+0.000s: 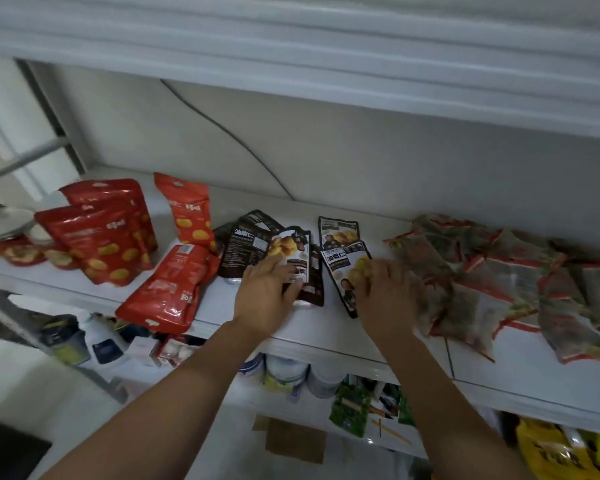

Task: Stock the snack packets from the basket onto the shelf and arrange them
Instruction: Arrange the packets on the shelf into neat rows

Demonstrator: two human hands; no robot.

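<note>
on the white shelf, the left hand lies flat, fingers spread, on the dark packets at its middle. the right hand rests, fingers relaxed, on a separate dark packet. red packets stand at the shelf's left end.

Red packets glossy plastic film; black packets glossy too; shelf smooth white, probably painted metal.

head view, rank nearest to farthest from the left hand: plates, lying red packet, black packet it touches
1. black packet, under the left hand
2. lying red packet, just to the left
3. plates, far left end
</note>
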